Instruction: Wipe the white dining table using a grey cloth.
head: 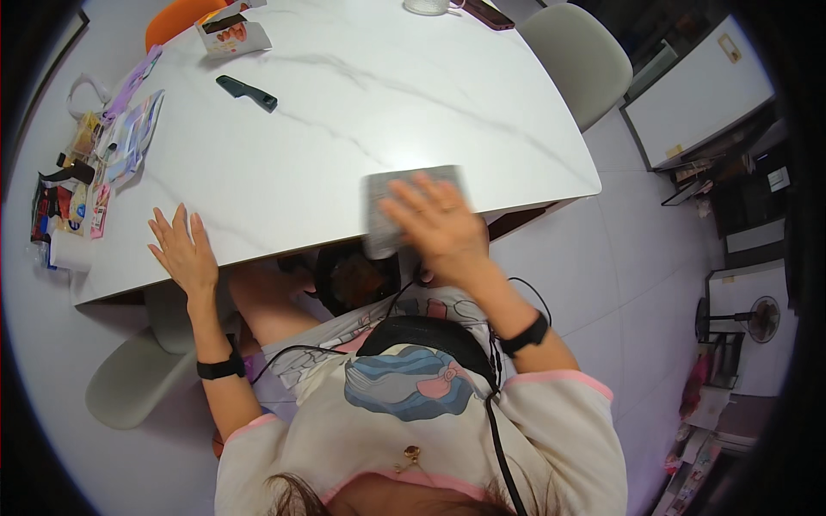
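Under my right hand point(439, 222) lies a grey cloth point(381, 213), pressed flat on the white marbled table point(310, 168) at its front edge; a corner of the cloth hangs over the edge. The fingers are spread on top of the cloth and slightly blurred. My left hand point(184, 251) rests with spread fingers on the table's front edge at the left, holding nothing. A dark green sheathed knife or folding cutter point(246, 93) lies on the table beyond, between the hands and the far side.
An opened carton point(235, 40) stands at the back left. Packets and bags point(132, 138) crowd the left side. A glass point(427, 6) and a phone point(485, 13) lie at the far edge. Grey chairs point(574, 61) stand by the table; a black bin point(356, 277) is beneath it.
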### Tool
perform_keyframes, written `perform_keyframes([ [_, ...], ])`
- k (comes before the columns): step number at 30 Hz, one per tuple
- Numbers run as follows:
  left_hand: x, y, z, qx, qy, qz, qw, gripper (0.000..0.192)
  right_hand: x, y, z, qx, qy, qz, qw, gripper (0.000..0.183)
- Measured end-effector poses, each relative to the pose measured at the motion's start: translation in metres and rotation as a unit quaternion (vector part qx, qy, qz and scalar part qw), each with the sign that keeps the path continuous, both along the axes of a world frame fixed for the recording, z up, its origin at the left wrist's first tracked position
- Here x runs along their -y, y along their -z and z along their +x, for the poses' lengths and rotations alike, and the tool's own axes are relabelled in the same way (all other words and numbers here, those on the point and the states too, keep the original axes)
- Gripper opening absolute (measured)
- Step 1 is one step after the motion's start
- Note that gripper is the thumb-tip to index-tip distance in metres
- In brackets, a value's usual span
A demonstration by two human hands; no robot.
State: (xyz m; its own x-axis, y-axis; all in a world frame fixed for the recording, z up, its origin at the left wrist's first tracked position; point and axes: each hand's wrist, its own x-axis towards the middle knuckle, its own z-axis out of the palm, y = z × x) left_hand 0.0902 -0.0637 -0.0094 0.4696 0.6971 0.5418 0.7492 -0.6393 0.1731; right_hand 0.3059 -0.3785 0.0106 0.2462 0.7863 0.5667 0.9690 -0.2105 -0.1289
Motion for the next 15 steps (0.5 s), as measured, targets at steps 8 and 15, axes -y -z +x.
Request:
perform_keyframes([
  [8, 0.009, -0.007, 0.005, -0.006, -0.004, -0.003, 1.0, 0.044, 0.111, -0.013, 0.127, -0.094, 0.23, -0.116, 0.962, 0.043],
  [15, 0.017, -0.013, 0.012, 0.027, 0.013, -0.019, 0.999, 0.046, 0.005, -0.032, 0.155, -0.12, 0.23, -0.336, 0.906, 0.066],
])
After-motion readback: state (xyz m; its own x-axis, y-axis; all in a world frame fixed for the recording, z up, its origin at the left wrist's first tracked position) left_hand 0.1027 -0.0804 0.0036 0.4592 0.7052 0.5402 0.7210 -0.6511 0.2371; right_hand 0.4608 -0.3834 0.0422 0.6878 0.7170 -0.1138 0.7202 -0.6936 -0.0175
